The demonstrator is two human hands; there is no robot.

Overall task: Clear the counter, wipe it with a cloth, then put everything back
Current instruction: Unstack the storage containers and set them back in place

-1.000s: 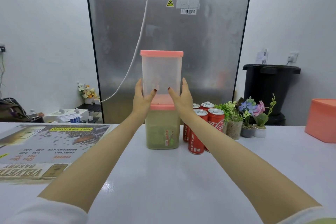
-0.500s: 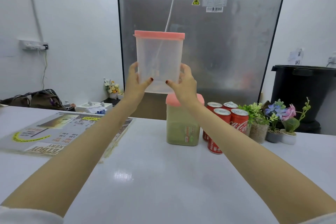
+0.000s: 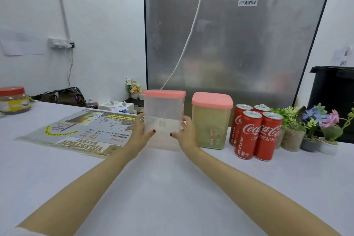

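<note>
White counter [image 3: 172,188], clear container [image 3: 163,109] held upright
A menu poster [image 3: 82,132] lies at left; the pink-lidded clear container stands just beside the green-filled container [image 3: 210,122], with 4 cola cans [image 3: 256,132] right of that. The left hand [image 3: 138,132] and right hand [image 3: 186,134] clasp the clear container's lower walls.

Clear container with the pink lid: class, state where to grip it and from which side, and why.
Take the clear container low on its flat sides, one hand from each side, as the left hand and right hand do. Upright, tall, square-sided: opposed palms should steady it.
</note>
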